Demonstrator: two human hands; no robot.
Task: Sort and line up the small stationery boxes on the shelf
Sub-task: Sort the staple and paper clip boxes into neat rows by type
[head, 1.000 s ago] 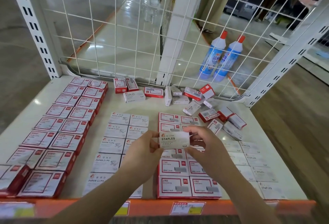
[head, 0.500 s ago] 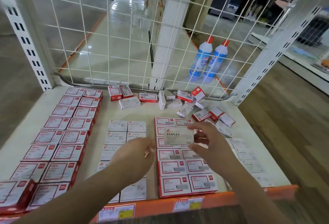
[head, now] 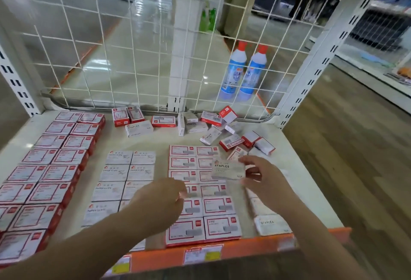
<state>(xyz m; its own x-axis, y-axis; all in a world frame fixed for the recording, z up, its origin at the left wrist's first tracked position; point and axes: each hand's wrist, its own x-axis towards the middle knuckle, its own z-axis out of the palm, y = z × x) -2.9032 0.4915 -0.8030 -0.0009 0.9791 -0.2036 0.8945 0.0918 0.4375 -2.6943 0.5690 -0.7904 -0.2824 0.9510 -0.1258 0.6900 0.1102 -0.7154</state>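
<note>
Released by the left hand (head: 165,199), now loosely curled and empty, the staples box (head: 228,169) travels rightward pinched in the right hand (head: 265,180); it should be set squarely into the white staples column (head: 270,224).

The small boxes (head: 182,230) look like printed cardboard with a slight sheen, and the staples box (head: 229,169) is paler and matt. The shelf (head: 295,168) is smooth painted metal, cream-coloured, with a glossy orange strip (head: 255,249) along its front edge (paper labels stuck on it). Behind stands white coated wire mesh (head: 133,57). Two bottles (head: 243,72) are shiny plastic. The floor (head: 355,157) at right looks like wood.
</note>
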